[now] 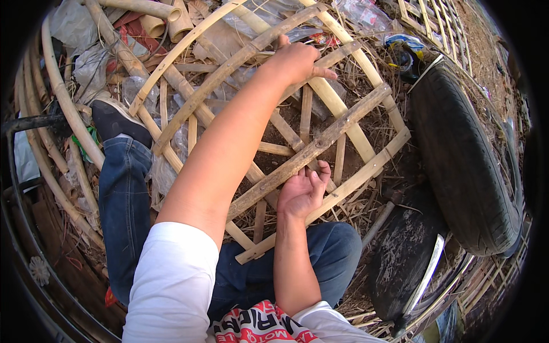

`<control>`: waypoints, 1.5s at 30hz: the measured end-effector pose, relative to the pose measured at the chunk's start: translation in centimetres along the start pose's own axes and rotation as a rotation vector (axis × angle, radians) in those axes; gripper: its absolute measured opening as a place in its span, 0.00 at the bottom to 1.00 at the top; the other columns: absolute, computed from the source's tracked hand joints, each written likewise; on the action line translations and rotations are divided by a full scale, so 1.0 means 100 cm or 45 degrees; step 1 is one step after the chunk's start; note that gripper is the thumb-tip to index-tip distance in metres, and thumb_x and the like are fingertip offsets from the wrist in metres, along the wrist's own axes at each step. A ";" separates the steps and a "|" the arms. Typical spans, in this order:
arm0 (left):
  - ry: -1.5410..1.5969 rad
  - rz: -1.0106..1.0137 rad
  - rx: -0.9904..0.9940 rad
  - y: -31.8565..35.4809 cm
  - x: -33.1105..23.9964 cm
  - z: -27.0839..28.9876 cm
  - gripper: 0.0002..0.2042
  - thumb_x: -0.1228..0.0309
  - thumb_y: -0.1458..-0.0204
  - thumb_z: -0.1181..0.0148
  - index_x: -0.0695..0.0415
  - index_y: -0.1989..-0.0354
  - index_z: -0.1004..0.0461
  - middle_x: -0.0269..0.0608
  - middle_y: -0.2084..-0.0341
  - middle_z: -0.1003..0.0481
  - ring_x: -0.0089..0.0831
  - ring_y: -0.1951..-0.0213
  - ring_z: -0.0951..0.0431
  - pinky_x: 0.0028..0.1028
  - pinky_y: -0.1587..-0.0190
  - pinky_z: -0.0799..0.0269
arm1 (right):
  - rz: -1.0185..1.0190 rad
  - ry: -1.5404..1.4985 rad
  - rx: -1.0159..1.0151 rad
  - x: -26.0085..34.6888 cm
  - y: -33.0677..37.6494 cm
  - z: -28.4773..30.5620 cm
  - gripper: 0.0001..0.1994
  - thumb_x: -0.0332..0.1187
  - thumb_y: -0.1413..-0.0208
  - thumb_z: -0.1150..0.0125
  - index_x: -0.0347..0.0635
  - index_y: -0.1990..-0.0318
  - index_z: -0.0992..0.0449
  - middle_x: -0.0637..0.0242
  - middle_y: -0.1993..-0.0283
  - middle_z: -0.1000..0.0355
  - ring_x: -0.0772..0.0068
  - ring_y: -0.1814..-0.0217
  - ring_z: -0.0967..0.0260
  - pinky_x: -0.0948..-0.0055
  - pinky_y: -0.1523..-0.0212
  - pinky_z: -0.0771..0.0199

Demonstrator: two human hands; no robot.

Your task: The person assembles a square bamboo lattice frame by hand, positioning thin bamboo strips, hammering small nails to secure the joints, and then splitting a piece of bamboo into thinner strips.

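A lattice of crossed bamboo strips [337,134] spreads in front of me, its near corner over my bent legs. My left hand [294,62] reaches across to the far part of the lattice. Its fingers curl down over the strips, partly hidden, and the thumb points right. Closer in, my right hand [303,191] is turned palm up at a thick strip, between it and the near edge strip. Those fingers are bent against the bamboo, their tips partly hidden.
A black tyre [466,160] stands at the right, with a dark, worn rounded piece [403,260] below it. Bamboo poles [66,106] and plastic scraps [91,68] lie at the left, near my shoe [120,119]. Another bamboo lattice [440,23] is at the far right.
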State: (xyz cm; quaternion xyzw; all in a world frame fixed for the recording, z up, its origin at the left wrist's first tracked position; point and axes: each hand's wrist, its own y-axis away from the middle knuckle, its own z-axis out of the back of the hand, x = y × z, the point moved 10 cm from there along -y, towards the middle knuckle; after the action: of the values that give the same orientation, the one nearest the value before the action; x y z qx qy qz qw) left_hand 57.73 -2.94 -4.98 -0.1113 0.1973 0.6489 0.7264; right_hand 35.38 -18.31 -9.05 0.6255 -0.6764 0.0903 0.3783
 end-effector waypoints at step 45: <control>0.066 0.033 -0.015 0.002 -0.002 0.001 0.33 0.31 0.56 0.48 0.54 0.72 0.19 0.48 0.74 0.22 0.46 0.60 0.22 0.58 0.35 0.62 | -0.036 0.072 0.004 -0.003 -0.002 0.003 0.12 0.30 0.48 0.48 0.41 0.55 0.36 0.55 0.52 0.34 0.59 0.47 0.37 0.61 0.43 0.35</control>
State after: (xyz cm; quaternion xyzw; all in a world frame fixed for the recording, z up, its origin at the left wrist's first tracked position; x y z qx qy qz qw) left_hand 57.55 -3.08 -4.74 -0.1297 0.2137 0.6563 0.7119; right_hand 35.42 -18.33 -9.51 0.6327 -0.6564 0.1037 0.3976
